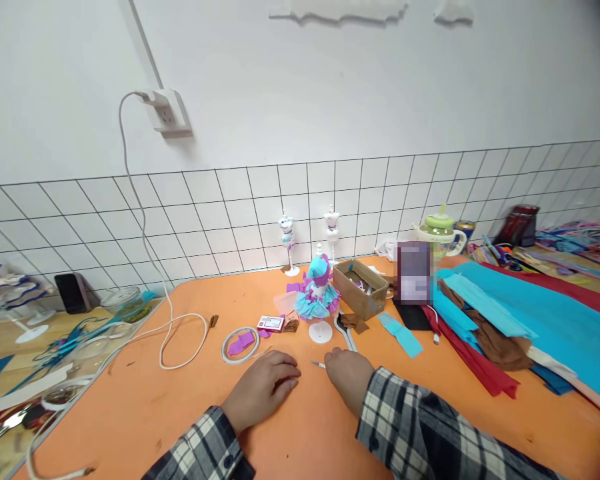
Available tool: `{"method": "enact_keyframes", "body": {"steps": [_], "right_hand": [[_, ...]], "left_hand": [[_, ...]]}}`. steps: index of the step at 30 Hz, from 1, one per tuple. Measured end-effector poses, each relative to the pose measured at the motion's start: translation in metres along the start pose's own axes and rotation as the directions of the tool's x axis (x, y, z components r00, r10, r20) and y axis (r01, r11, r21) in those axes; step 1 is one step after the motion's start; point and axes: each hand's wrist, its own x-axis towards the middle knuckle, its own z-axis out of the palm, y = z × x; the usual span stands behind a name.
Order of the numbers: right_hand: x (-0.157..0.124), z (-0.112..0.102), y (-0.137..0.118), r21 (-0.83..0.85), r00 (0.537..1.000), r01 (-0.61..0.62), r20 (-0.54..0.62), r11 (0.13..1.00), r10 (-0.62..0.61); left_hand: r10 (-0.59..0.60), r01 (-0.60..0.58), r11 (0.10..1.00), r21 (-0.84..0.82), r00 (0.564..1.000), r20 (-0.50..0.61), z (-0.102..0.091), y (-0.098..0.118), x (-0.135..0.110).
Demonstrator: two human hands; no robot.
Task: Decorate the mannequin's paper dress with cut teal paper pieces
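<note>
My left hand (pixel 263 390) lies palm down on the orange table (pixel 190 413), fingers stretched toward the right and holding nothing. My right hand (pixel 347 373) rests just beside it with its fingers curled; a thin metal needle or pin (pixel 318 365) pokes out from it toward the left hand. Just beyond the hands stands a small doll mannequin in a blue and purple ruffled dress (pixel 317 293) on a white round base (pixel 321 333). White-handled scissors (pixel 345 331) lie right of the base. Both sleeves are plaid.
A cardboard box (pixel 361 288) of scraps sits right of the dressed mannequin. Two bare mannequins (pixel 310 237) stand by the tiled wall. A tape ring (pixel 240 345), small card box (pixel 271 324), white cable (pixel 180 340), and blue, red and brown paper sheets (pixel 500 320) lie around.
</note>
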Motion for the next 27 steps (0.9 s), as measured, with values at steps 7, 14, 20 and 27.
{"method": "enact_keyframes", "body": {"steps": [7,14,20,27], "right_hand": [[-0.002,0.001,0.007,-0.060,1.000,-0.018,-0.020,0.998,0.017],[-0.003,0.012,0.014,0.233,0.987,0.083,-0.153,0.969,-0.048],[-0.004,0.014,0.016,0.400,0.982,0.140,-0.177,0.906,-0.073],[0.005,0.014,0.026,0.552,0.987,0.157,-0.113,0.819,-0.113]], "left_hand": [[-0.045,0.045,0.999,-0.010,0.999,0.019,-0.001,-0.002,-0.002],[-0.063,0.064,0.998,-0.028,0.997,0.049,-0.002,-0.002,0.000],[-0.087,0.089,0.994,-0.062,0.996,0.037,0.001,-0.005,-0.001],[-0.146,0.153,0.984,-0.088,0.986,0.079,0.001,-0.005,0.002]]}}
